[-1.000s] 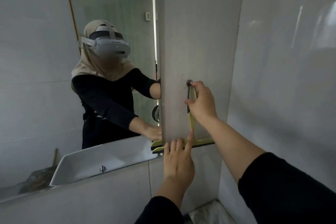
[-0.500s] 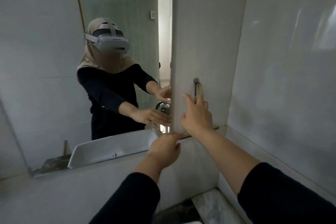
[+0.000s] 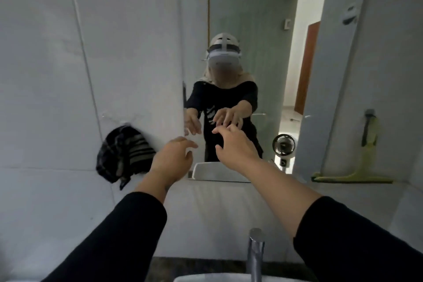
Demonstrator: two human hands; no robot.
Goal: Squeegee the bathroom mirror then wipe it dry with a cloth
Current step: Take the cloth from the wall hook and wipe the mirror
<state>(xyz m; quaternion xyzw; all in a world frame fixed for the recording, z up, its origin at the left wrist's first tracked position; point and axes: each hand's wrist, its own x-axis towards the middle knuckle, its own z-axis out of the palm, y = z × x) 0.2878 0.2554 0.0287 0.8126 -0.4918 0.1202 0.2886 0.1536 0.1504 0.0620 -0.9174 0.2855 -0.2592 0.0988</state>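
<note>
The mirror (image 3: 270, 41) fills the wall ahead and reflects me. A yellow-green squeegee (image 3: 366, 162) hangs from a wall hook on the right, its blade resting on the ledge. A dark striped cloth (image 3: 124, 153) hangs bunched on the left wall beside the mirror's edge. My left hand (image 3: 174, 158) is open with fingers spread, a short way right of the cloth and apart from it. My right hand (image 3: 235, 146) is open too, in front of the mirror's lower part, holding nothing.
A chrome tap (image 3: 256, 254) rises at the bottom centre above the white basin rim (image 3: 206, 278). Tiled walls close in on both sides. A small black fan (image 3: 283, 144) and an open doorway appear in the mirror's reflection.
Both hands have let go of the squeegee, which now hangs on its hook at the right. My view has swung left; both hands have moved left, toward the cloth.
</note>
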